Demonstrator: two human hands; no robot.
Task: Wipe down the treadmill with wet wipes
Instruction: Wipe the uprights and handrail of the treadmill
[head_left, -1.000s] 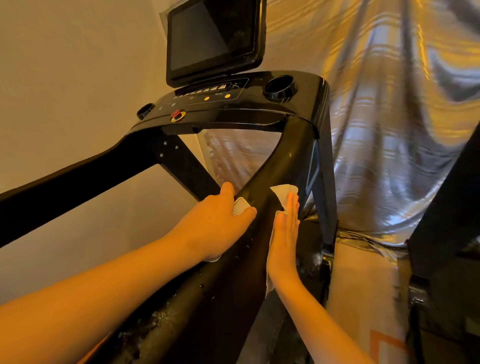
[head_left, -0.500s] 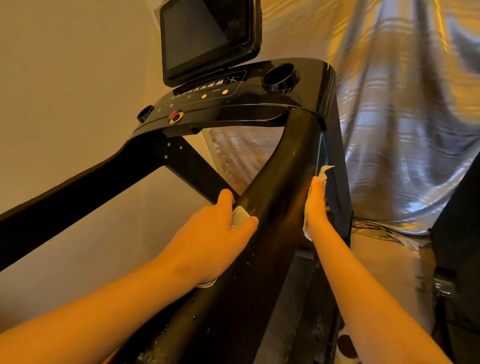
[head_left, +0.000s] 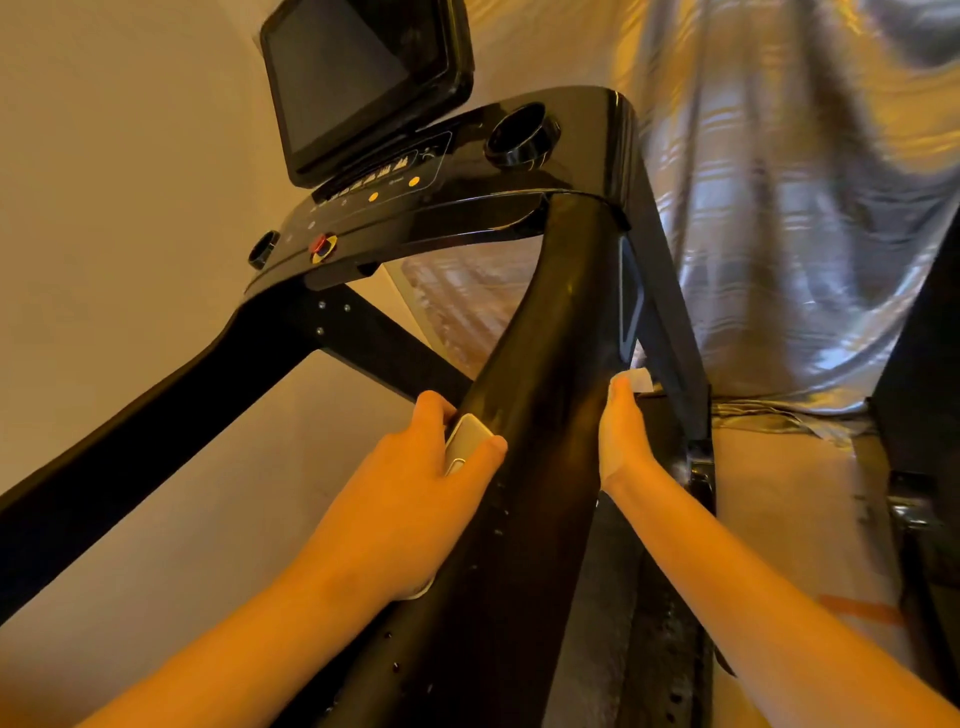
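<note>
A glossy black treadmill fills the view, its right handrail (head_left: 540, 395) running up to the console (head_left: 467, 171) with a dark screen (head_left: 358, 78). My left hand (head_left: 431, 473) rests on the rail's left side and holds a small white object (head_left: 467, 441) against it. My right hand (head_left: 623, 431) presses flat on the rail's right side. A white wet wipe (head_left: 640, 378) pokes out beyond its fingertips; the remainder is hidden under the palm.
The left handrail (head_left: 156, 415) crosses the lower left. A cup holder (head_left: 519, 136) and a red stop button (head_left: 323, 244) sit on the console. A silvery sheet (head_left: 779, 234) hangs behind. A dark frame (head_left: 919, 415) stands at right.
My right hand with the wipe slid up the rail's right side from the first frame, then came slightly back down. My left hand stayed in place.
</note>
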